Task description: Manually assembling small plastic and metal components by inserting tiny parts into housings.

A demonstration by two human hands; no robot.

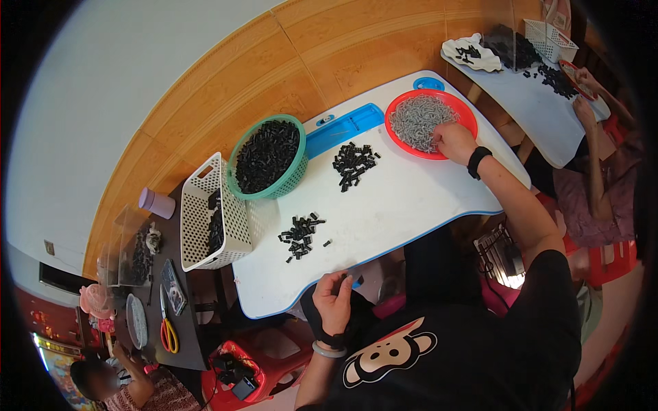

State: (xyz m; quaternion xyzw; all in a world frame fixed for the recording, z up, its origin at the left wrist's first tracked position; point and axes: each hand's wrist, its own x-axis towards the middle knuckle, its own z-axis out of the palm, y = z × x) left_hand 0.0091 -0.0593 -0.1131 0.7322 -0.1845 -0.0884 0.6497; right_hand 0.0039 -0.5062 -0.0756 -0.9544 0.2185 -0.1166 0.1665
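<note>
My right hand [455,142] reaches into a red bowl [469,118] heaped with small grey pieces [419,118]. Its fingers are bent together down at the pieces; whatever is between the fingertips is hidden. Close to my body, off the table's front edge, my left hand [332,303] is closed in a pinch, with what looks like a small black piece [347,277] at its fingertips. On the white table [411,188] lie two loose piles of short black tube-like pieces, a farther pile [354,166] and a nearer pile [299,236]. A single black piece [327,243] lies beside the nearer one.
A green basket [301,168] full of black pieces and a white perforated basket [212,257] stand at the table's left. A blue tray [346,129] is set along the back edge. Scissors [167,329] lie on a dark side table. Other people sit at far left and far right.
</note>
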